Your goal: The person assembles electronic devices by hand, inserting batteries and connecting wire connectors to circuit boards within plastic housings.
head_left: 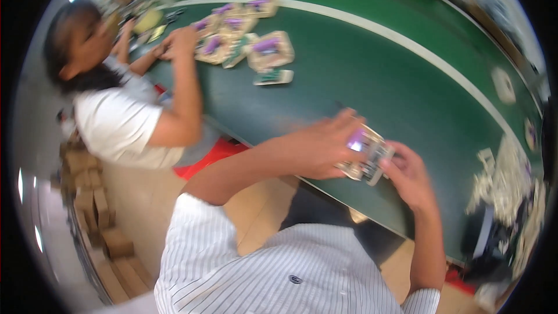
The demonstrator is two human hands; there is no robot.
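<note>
Above the near edge of the green table, both hands hold a small cream plastic housing [375,166]. It has a shiny purple cylinder and metallic or dark parts inside; the finer parts are blurred. My left hand [331,148] grips it from the left with curled fingers, partly covering the purple piece. On the other side, my right hand [411,177] pinches its lower right edge between thumb and fingers. Several similar cream housings [279,58] with purple cylinders lie in a cluster further off to the left. A green circuit board [270,75] is at the cluster's near end.
A co-worker [128,93] stands at the left, hands at the table beside the cluster. A white line [383,32] curves along the green table [331,75]. Cream parts [505,180] pile up at the right, near dark items. Cardboard boxes [93,197] stand on the left floor.
</note>
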